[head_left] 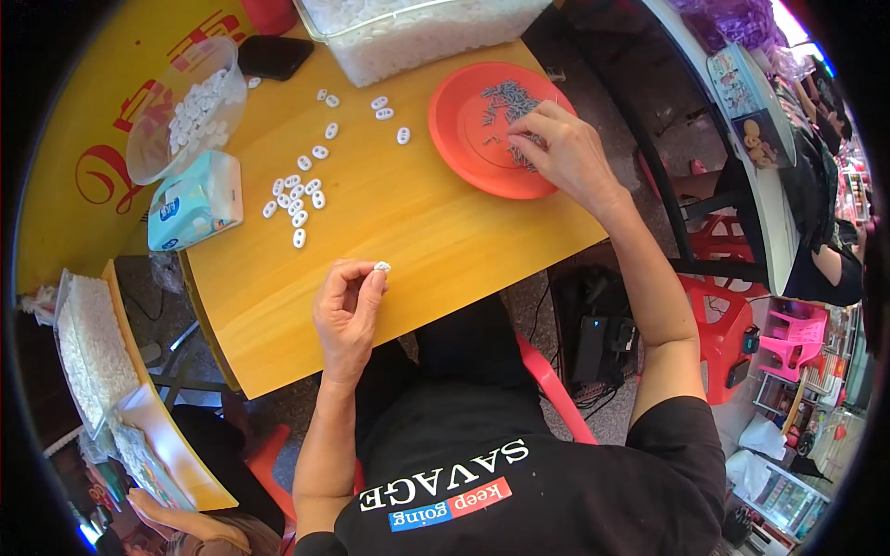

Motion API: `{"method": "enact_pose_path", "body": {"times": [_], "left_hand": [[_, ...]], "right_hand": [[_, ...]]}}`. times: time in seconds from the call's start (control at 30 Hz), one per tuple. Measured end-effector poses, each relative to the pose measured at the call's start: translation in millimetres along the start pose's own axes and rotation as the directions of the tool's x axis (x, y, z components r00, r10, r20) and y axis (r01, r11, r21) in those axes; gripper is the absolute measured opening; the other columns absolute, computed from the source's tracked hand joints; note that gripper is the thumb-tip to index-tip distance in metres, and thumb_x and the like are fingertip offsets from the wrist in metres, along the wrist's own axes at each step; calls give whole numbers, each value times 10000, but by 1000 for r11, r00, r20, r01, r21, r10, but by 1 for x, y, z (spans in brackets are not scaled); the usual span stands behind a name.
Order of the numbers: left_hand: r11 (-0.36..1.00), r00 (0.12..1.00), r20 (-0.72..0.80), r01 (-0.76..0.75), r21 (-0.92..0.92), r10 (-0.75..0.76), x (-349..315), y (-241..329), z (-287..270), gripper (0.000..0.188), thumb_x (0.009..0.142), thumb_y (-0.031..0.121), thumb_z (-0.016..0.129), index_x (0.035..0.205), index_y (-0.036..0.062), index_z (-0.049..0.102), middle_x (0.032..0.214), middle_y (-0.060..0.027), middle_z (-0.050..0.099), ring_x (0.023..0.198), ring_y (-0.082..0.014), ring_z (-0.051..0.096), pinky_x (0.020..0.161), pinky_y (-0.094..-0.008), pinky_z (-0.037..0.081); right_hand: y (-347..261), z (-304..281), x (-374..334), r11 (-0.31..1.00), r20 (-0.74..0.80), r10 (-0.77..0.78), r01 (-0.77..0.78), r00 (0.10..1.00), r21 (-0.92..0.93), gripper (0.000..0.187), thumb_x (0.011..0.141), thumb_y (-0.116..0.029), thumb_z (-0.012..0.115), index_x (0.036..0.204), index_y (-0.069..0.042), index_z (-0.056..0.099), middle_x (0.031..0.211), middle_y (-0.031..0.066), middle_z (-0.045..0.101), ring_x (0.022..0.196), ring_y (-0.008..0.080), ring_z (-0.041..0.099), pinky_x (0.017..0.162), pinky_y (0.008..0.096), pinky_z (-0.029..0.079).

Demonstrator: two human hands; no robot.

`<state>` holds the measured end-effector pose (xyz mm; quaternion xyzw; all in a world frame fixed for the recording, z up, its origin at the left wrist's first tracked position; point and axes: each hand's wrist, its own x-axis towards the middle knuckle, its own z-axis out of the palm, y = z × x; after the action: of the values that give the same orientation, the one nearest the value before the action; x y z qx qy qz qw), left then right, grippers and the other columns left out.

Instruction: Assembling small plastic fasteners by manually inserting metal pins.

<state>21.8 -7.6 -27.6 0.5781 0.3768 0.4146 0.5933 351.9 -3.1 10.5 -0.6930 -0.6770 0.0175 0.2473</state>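
Note:
Near the table's front edge, my left hand pinches a small white plastic piece between thumb and fingertips. Over a round red basin, my right hand reaches down with thumb and fingers pressed together at a pile of small grey screws. Whether a screw is between those fingertips is too small to make out. Several white oval pieces with two dark holes lie in a loose cluster left of centre. More of them trail toward the back, with a few nearer the basin.
A clear bowl of white parts stands at the back left, behind a tissue pack. A black phone lies beside it. A large clear bin of white pieces fills the back edge. Another person's hand shows at lower left.

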Motion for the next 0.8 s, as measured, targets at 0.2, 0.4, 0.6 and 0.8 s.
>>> {"method": "enact_pose_path", "body": {"times": [0.2,0.4,0.6,0.8], "left_hand": [[1000,1000,14,-9,14,8,0,-2,-1,47,934,9,617,975,-10,605,897,-31,562,776,-84,542,696,-206,441],[1000,1000,23,-6,3,6,0,-2,0,47,932,-6,610,976,-15,601,906,-38,557,781,-88,538,702,-204,437],[1000,1000,26,-12,7,12,0,-1,1,48,928,-19,608,975,-15,601,903,-40,557,776,-87,534,688,-207,433],[999,1000,21,-17,30,16,0,0,2,41,927,-24,606,966,-18,601,888,-36,557,770,-84,528,682,-205,429]], "right_hand": [[1,8,10,978,47,-118,124,992,-170,114,816,-172,705,874,-75,696,882,83,628,889,282,635,758,397,529],[0,14,12,954,54,-184,192,981,-230,86,812,-154,696,841,-74,678,880,85,629,898,279,632,747,403,533],[3,15,11,965,31,-181,183,983,-189,103,802,-159,706,848,-71,678,864,78,627,889,270,634,730,400,532],[2,17,13,954,40,-231,235,972,-185,114,799,-133,707,896,-83,677,880,72,625,884,270,635,727,397,531]]}}
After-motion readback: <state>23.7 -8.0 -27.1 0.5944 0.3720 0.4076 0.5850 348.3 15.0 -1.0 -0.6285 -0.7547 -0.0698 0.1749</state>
